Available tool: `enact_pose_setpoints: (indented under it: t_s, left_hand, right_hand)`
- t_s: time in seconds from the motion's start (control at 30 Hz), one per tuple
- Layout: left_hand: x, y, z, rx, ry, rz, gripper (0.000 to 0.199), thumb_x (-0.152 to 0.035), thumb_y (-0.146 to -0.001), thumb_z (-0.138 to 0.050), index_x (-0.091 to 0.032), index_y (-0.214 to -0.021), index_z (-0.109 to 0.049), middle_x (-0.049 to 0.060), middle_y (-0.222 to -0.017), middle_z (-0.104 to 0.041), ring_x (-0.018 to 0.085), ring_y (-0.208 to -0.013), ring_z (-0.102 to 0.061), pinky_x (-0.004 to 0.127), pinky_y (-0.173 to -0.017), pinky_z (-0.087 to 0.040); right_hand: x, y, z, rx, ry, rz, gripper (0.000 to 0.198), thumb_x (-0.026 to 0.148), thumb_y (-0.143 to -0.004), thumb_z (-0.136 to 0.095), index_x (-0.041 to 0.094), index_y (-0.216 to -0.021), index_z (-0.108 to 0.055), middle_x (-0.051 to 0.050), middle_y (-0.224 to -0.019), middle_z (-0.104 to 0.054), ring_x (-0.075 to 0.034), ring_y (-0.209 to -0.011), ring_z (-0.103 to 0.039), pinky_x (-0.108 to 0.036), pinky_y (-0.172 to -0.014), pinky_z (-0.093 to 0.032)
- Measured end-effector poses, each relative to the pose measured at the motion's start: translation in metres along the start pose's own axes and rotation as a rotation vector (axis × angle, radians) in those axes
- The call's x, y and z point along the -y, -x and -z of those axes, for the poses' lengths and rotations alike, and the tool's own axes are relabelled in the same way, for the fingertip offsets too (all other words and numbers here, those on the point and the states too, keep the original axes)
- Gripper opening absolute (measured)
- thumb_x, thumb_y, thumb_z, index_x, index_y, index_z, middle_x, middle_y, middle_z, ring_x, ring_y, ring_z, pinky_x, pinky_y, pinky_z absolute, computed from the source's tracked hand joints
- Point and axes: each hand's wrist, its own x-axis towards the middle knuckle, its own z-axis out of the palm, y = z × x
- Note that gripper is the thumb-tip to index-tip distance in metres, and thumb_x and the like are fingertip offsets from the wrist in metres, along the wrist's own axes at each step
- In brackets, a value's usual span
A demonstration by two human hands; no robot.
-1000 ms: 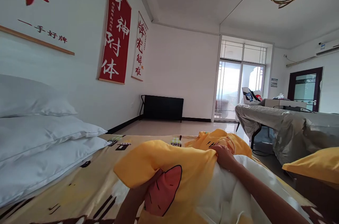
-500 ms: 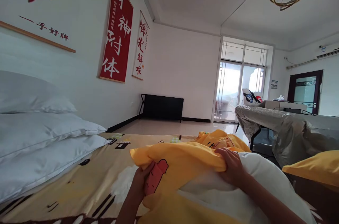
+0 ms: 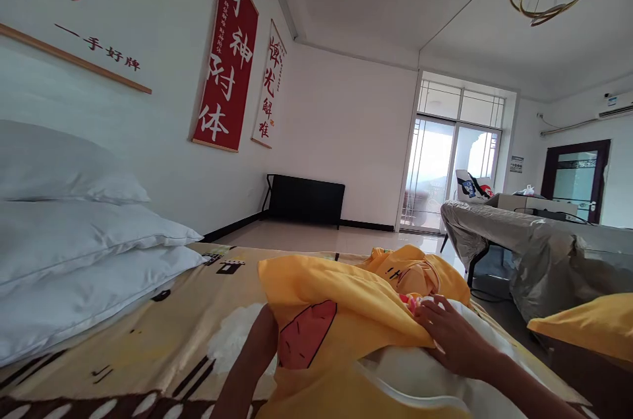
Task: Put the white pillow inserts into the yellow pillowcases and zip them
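Across the lower frame we see the patterned sheet (image 3: 163, 333), and above it, at lower centre, the yellow cover (image 3: 356, 326) partly over the white pillow (image 3: 408, 366). We judge it roughly midway: the cover lies over the pillow's left part, while white shows at lower right, left uncovered. The cover's free corner points left of centre; its long axis seems to slope from there to the lower right, though the frame cuts it off. Our right hand (image 3: 448, 333) has its fingers at the cover's edge; our left hand (image 3: 267, 326) is half hidden behind the cloth. Whether either grip is clenched, we cannot tell.
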Motion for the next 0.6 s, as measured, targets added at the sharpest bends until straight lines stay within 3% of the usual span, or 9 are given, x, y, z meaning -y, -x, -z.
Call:
enact_pose_setpoints:
  t_s: [0.07, 0.13, 0.2, 0.27, 0.3, 0.37, 0.47, 0.53, 0.6]
  left_hand:
    - [-0.007, 0.006, -0.012, 0.085, 0.06, 0.035, 0.017, -0.029, -0.056, -0.072, -0.016, -0.066, -0.067, 0.008, -0.07, -0.07, 0.028, -0.084, -0.064, 0.033, -0.069, -0.052]
    - [-0.015, 0.011, -0.021, 0.135, 0.105, 0.045, 0.023, -0.027, -0.049, -0.075, -0.016, -0.068, -0.068, 0.008, -0.073, -0.071, 0.028, -0.081, -0.064, 0.034, -0.07, -0.053]
    - [-0.022, 0.016, -0.026, 0.117, 0.101, 0.018, 0.025, -0.023, -0.042, -0.078, -0.015, -0.064, -0.067, 0.006, -0.07, -0.071, 0.026, -0.075, -0.064, 0.031, -0.065, -0.052]
    - [-0.028, 0.019, -0.026, 0.09, 0.069, 0.009, 0.024, -0.021, -0.037, -0.079, -0.015, -0.057, -0.065, 0.004, -0.062, -0.068, 0.023, -0.066, -0.062, 0.027, -0.057, -0.051]
    - [-0.03, 0.021, -0.025, 0.088, 0.051, 0.012, 0.023, -0.021, -0.037, -0.079, -0.015, -0.054, -0.064, 0.003, -0.058, -0.067, 0.022, -0.062, -0.061, 0.026, -0.053, -0.049]
    - [-0.034, 0.023, -0.02, 0.1, 0.029, 0.003, 0.021, -0.023, -0.039, -0.078, -0.015, -0.051, -0.064, 0.002, -0.053, -0.064, 0.019, -0.056, -0.059, 0.023, -0.048, -0.046]
    - [-0.04, 0.024, -0.009, 0.137, -0.007, -0.047, 0.019, -0.026, -0.043, -0.077, -0.015, -0.05, -0.064, 0.001, -0.049, -0.061, 0.016, -0.05, -0.054, 0.022, -0.044, -0.043]
    - [-0.043, 0.022, -0.001, 0.155, -0.083, -0.077, 0.022, -0.029, -0.045, -0.078, -0.015, -0.047, -0.062, 0.001, -0.047, -0.058, 0.015, -0.048, -0.051, 0.023, -0.043, -0.041]
    - [-0.045, 0.02, 0.005, 0.139, -0.161, -0.085, 0.027, -0.035, -0.052, -0.079, -0.015, -0.048, -0.062, 0.002, -0.049, -0.058, 0.017, -0.052, -0.053, 0.025, -0.044, -0.042]
  right_hand:
    - [0.003, -0.007, 0.011, 0.153, -0.054, -0.013, 0.047, 0.013, -0.069, -0.054, 0.023, -0.114, -0.061, -0.009, -0.11, -0.065, -0.027, -0.106, -0.057, -0.048, -0.097, -0.038]
    - [0.009, -0.026, 0.029, 0.218, -0.114, -0.041, 0.038, 0.011, -0.07, -0.052, 0.025, -0.102, -0.067, -0.007, -0.097, -0.069, -0.025, -0.097, -0.06, -0.045, -0.092, -0.042]
    - [0.02, -0.056, 0.048, 0.16, -0.185, -0.077, 0.033, 0.012, -0.079, -0.045, 0.026, -0.099, -0.068, -0.006, -0.096, -0.069, -0.023, -0.095, -0.061, -0.043, -0.092, -0.041]
    - [0.04, -0.096, 0.062, 0.014, -0.279, -0.106, 0.034, 0.019, -0.088, -0.04, 0.025, -0.113, -0.062, -0.007, -0.11, -0.066, -0.022, -0.103, -0.058, -0.043, -0.095, -0.038]
    - [0.052, -0.117, 0.065, -0.023, -0.338, -0.08, 0.035, 0.026, -0.091, -0.04, 0.024, -0.123, -0.055, -0.008, -0.12, -0.061, -0.023, -0.111, -0.054, -0.043, -0.098, -0.035]
    - [0.077, -0.153, 0.066, -0.033, -0.431, -0.062, 0.039, 0.038, -0.091, -0.044, 0.022, -0.126, -0.051, -0.008, -0.121, -0.06, -0.022, -0.111, -0.052, -0.039, -0.094, -0.037]
    - [0.11, -0.184, 0.06, -0.036, -0.549, -0.118, 0.026, 0.041, -0.087, -0.049, 0.018, -0.084, -0.06, -0.002, -0.082, -0.061, -0.015, -0.077, -0.051, -0.027, -0.07, -0.039]
    - [0.125, -0.187, 0.056, -0.14, -0.638, -0.19, 0.031, 0.037, -0.085, -0.05, 0.017, -0.062, -0.046, 0.004, -0.061, -0.046, -0.01, -0.062, -0.038, -0.022, -0.058, -0.03]
    - [0.136, -0.182, 0.051, -0.264, -0.725, -0.238, 0.035, 0.032, -0.086, -0.048, 0.018, -0.057, -0.035, 0.006, -0.056, -0.035, -0.008, -0.058, -0.03, -0.022, -0.055, -0.025]
